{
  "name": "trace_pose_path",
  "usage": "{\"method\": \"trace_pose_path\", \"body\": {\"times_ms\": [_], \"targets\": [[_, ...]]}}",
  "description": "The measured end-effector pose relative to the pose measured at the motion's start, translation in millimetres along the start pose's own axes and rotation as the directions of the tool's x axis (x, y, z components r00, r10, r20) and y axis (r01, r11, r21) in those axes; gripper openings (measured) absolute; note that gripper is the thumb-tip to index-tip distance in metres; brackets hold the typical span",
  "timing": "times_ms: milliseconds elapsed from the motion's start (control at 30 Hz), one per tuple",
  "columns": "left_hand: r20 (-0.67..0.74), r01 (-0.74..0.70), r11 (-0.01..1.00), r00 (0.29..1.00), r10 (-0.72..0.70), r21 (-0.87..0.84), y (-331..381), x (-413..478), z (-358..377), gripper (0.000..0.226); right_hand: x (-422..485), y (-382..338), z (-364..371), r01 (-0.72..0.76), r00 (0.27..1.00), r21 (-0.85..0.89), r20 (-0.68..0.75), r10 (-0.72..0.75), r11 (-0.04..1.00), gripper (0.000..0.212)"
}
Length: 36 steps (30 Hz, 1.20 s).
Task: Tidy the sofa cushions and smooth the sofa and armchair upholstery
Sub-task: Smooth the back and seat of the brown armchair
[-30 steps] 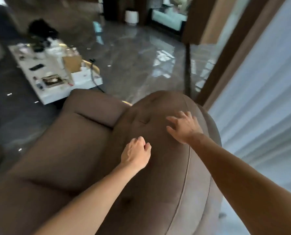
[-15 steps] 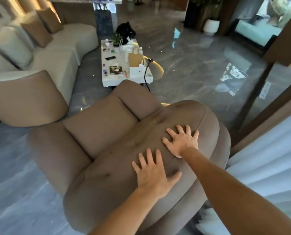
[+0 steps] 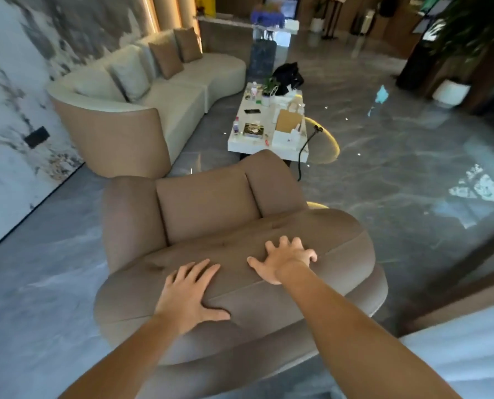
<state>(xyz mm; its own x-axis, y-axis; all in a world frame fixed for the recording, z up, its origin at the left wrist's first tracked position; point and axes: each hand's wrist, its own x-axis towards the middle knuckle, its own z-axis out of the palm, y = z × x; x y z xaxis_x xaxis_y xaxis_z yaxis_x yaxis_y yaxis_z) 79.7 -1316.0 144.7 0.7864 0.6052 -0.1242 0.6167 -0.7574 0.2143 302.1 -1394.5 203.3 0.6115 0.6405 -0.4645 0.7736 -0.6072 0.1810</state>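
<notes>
A brown upholstered armchair (image 3: 205, 203) fills the lower middle, seen from behind its backrest. My left hand (image 3: 189, 292) lies flat with fingers spread on the top of the backrest, left of centre. My right hand (image 3: 286, 259) rests palm down with fingers spread on the same backrest, a little farther and to the right. Neither hand holds anything. A cream curved sofa (image 3: 182, 93) stands at the back left, with a cream cushion (image 3: 129, 72) and two tan cushions (image 3: 166, 57) leaning on its back.
A white coffee table (image 3: 240, 145) cluttered with small items, a brown paper bag (image 3: 287, 120) and a black bag (image 3: 286, 76) stands beyond the armchair. A black cable (image 3: 304, 151) hangs off it. Glossy grey marble floor surrounds the chair. A pale curtain (image 3: 464, 349) hangs at lower right.
My left hand has opened from a fist to a flat palm on the backrest. Both hands slid leftward along the backrest top, and my view swung left, bringing the sofa into sight.
</notes>
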Motion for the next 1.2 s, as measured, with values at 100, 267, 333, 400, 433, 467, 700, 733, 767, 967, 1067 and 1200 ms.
{"method": "trace_pose_path", "body": {"times_ms": [100, 267, 333, 400, 433, 467, 700, 733, 767, 967, 1067, 1200], "targets": [[0.032, 0.077, 0.997, 0.996, -0.078, 0.032, -14.8, -5.7, -15.6, 0.116, -9.6, -15.5, -5.5, 0.037, 0.999, -0.010, -0.009, -0.037, 0.999, 0.090], [0.060, 0.206, 0.975, 0.976, -0.211, 0.082, -49.1, -21.5, -37.6, 0.108, -21.9, -37.9, -6.9, 0.115, 0.992, -0.006, -0.059, -0.115, 0.993, 0.096], [0.087, 0.231, 0.967, 0.967, -0.241, 0.108, -60.2, -26.3, -47.9, 0.105, -29.4, -49.2, -8.5, 0.139, 0.989, 0.010, -0.050, -0.138, 0.990, 0.098], [0.126, 0.257, 0.958, 0.954, -0.272, 0.125, -72.6, -29.6, -57.6, 0.102, -37.2, -62.8, -10.0, 0.153, 0.988, 0.023, -0.043, -0.152, 0.988, 0.098], [0.141, 0.272, 0.953, 0.947, -0.289, 0.131, -79.6, -31.8, -61.4, 0.100, -40.6, -70.7, -10.7, 0.155, 0.987, 0.025, -0.045, -0.154, 0.988, 0.097], [0.152, 0.287, 0.949, 0.940, -0.306, 0.133, -86.6, -34.1, -64.3, 0.098, -43.7, -78.9, -11.0, 0.155, 0.987, 0.028, -0.046, -0.153, 0.988, 0.097], [0.195, 0.358, 0.927, 0.907, -0.374, 0.112, -139.1, -53.9, -81.6, 0.083, -68.9, -143.3, -5.3, 0.144, 0.989, 0.079, -0.036, -0.142, 0.986, 0.093], [0.183, 0.359, 0.927, 0.909, -0.374, 0.113, -146.1, -57.6, -83.5, 0.079, -73.4, -153.1, -4.0, 0.144, 0.989, 0.087, -0.035, -0.141, 0.986, 0.093], [0.169, 0.356, 0.928, 0.913, -0.371, 0.111, -152.9, -60.9, -85.0, 0.076, -77.8, -163.4, -2.7, 0.144, 0.989, 0.095, -0.036, -0.141, 0.985, 0.093], [0.129, 0.305, 0.952, 0.944, -0.304, 0.014, -177.9, -77.6, -92.8, 0.073, -98.3, -223.9, 1.7, 0.158, 0.986, 0.098, -0.074, -0.151, 0.983, 0.097], [0.167, 0.288, 0.956, 0.946, -0.276, -0.050, -189.5, -80.9, -91.4, 0.078, -101.2, -249.5, -0.4, 0.166, 0.982, 0.069, -0.101, -0.159, 0.984, 0.102], [0.153, 0.272, 0.962, 0.952, -0.264, -0.035, -223.5, -74.5, -97.2, 0.078, -89.0, -280.7, 0.5, 0.205, 0.969, 0.049, -0.149, -0.195, 0.978, 0.109]]}}
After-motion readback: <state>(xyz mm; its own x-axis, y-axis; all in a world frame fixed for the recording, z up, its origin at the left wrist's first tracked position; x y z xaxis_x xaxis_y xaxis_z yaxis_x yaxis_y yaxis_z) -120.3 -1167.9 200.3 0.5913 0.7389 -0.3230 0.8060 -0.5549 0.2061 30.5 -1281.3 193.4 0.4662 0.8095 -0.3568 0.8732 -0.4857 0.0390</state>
